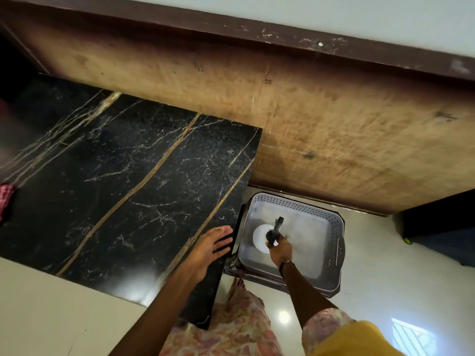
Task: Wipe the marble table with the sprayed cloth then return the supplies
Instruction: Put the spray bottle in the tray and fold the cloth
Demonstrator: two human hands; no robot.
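The black marble table [123,176] with gold veins fills the left and centre. My left hand [213,246] rests flat on its right edge, fingers spread, holding nothing. My right hand [280,249] is down inside the grey perforated basket [334,227] on the floor to the table's right, wrapped around the black trigger head of a white spray bottle [259,238]. The bottle stands in the basket's left part. A pink checked cloth [6,201] lies at the table's far left edge, partly cut off by the frame.
The basket sits on a dark low stand [257,276] close against the table's side. A wooden panel [334,124] runs behind both. A dark cabinet [437,227] stands to the right. Glossy pale floor tiles [51,317] lie in front.
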